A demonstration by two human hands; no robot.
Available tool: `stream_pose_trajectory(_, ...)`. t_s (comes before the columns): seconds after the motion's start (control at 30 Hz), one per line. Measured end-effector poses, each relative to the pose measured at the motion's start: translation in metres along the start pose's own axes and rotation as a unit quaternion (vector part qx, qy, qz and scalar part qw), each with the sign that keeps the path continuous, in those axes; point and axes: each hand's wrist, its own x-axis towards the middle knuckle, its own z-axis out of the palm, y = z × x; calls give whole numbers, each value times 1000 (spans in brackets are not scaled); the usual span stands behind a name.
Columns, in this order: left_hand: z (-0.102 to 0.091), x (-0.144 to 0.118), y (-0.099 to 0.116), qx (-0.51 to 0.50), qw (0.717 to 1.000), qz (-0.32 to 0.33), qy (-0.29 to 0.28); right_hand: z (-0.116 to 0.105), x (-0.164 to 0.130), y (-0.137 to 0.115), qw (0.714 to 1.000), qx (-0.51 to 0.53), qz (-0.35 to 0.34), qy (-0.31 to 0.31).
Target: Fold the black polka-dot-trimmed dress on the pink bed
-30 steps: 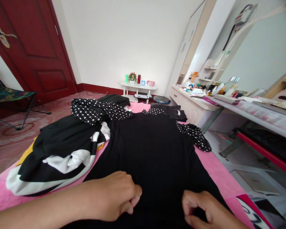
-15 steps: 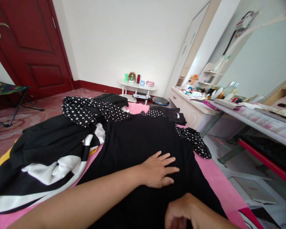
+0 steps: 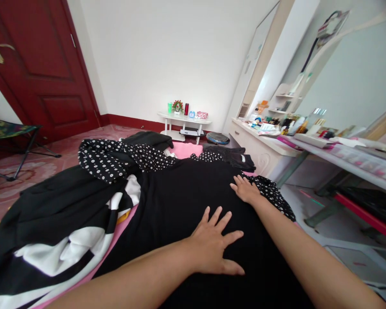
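Since half a second ago, reaching forward with the right hand (image 3: 245,189), then curled low at the frame's bottom edge, now lying flat with fingers loosely spread at the far right edge of the black garment (image 3: 193,201), just beside a polka-dot sleeve (image 3: 273,195). Pressing down meanwhile with the left hand (image 3: 214,249), fingers now fanned wider and palm flat on the middle of the same garment, nearer than before.

Running out of frame at the bottom: both forearms and the garment's near hem. Spreading across a pink sheet (image 3: 186,149), showing only as a strip between the clothes and a patch beyond them; surface beneath hidden. Lying to the left, touching the black garment, a heap of black-and-white clothing (image 3: 61,240), cut off at the left and bottom edges, with a sliver of yellow cloth (image 3: 124,216) peeking from under it. Draping across the far end, a polka-dot garment (image 3: 109,156), with more dark folded clothes (image 3: 234,155) behind, too bunched to tell apart.

Standing beyond, on a patterned reddish floor (image 3: 35,165), a low white table (image 3: 185,122) holding small items too tiny to identify. Occupying the left, a dark red door (image 3: 41,64) and a folding chair (image 3: 9,133), partly cropped. Lining the right wall, a white dresser (image 3: 260,146) crowded with blurred bottles, a mirror above it, and a cluttered bench (image 3: 347,163) cut off at the edge.
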Motion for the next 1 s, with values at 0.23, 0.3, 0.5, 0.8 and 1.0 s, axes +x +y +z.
stream_pose_trajectory(0.23,-25,7,-16,-14,962,-204,179,3,-28,-42,959,66,-225,159)
stream_pose_trajectory(0.3,-31,9,-27,19,946,-266,187,10,-22,-35,973,69,-164,150)
stream_pose_trajectory(0.5,-17,16,-48,61,916,-358,168,5,-5,-43,988,10,14,152)
stream_pose_trajectory(0.8,-14,20,-51,34,920,-362,145,15,42,-46,998,-12,-55,26)
stream_pose_trajectory(1.0,-20,19,-55,-30,906,-362,216,6,9,-78,983,-3,-110,145)
